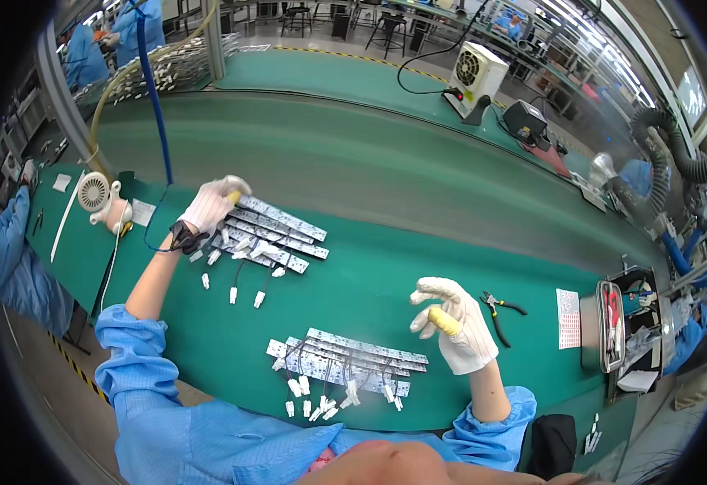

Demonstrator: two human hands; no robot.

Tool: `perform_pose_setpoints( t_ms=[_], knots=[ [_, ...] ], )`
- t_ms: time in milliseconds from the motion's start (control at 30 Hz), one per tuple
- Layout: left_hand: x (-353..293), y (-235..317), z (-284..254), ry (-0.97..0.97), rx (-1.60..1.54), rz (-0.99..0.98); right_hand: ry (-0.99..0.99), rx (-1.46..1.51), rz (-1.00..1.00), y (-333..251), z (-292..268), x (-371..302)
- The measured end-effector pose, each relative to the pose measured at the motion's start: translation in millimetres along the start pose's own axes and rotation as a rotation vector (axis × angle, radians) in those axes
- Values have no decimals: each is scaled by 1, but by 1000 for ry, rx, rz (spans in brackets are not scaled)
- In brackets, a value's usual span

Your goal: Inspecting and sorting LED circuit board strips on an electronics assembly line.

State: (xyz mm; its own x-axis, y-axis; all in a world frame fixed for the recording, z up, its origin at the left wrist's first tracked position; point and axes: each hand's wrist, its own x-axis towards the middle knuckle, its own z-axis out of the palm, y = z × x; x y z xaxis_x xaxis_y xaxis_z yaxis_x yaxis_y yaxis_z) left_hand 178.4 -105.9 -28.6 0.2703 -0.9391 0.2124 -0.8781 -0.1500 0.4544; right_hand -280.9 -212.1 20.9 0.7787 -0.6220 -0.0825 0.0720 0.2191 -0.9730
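Note:
My left hand [214,205], in a white glove with a yellow thumb covering, pinches the left end of a long, narrow circuit board strip [284,218]. That strip is the farthest of several in a fanned pile, with wires and white connectors [259,299] hanging from the near side. A black band and a blue cord are at my left wrist. My right hand [458,327], gloved the same way, hovers over the mat with fingers curved and apart, holding nothing. To its left lies a second pile of circuit board strips [353,356], its white connectors towards me.
Cutting pliers [499,315] and a printed sheet [568,318] lie right of my right hand, before a metal tray [602,323] of tools. A small white fan [104,196] stands left. Beyond the green mat [369,279] runs a conveyor belt [329,162]; a co-worker's blue sleeve [22,259] is far left.

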Motion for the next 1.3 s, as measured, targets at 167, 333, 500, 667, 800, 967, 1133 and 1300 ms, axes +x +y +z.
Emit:
perform_pose_setpoints(
  t_ms=[167,333,500,667,800,967,1133,1300],
  knots=[
    [2,52,-4,147,422,84,37,-46,-17,3,-3,3],
    [-19,59,3,-231,268,247,72,-51,29,-8,-3,0],
    [17,9,14,85,204,66,43,-59,54,-16,4,-7],
    [122,-71,35,260,9,-449,83,-129,64,-15,5,-11],
    [157,-106,36,892,193,-216,66,-147,10,-9,-8,-7],
    [74,49,14,405,-658,-75,-362,-1227,2,-5,5,-13],
    [-39,148,34,-85,-569,125,-509,-1623,-48,4,15,-10],
    [-73,163,56,-142,-987,83,-264,-433,105,-9,-2,-6]
  ],
)
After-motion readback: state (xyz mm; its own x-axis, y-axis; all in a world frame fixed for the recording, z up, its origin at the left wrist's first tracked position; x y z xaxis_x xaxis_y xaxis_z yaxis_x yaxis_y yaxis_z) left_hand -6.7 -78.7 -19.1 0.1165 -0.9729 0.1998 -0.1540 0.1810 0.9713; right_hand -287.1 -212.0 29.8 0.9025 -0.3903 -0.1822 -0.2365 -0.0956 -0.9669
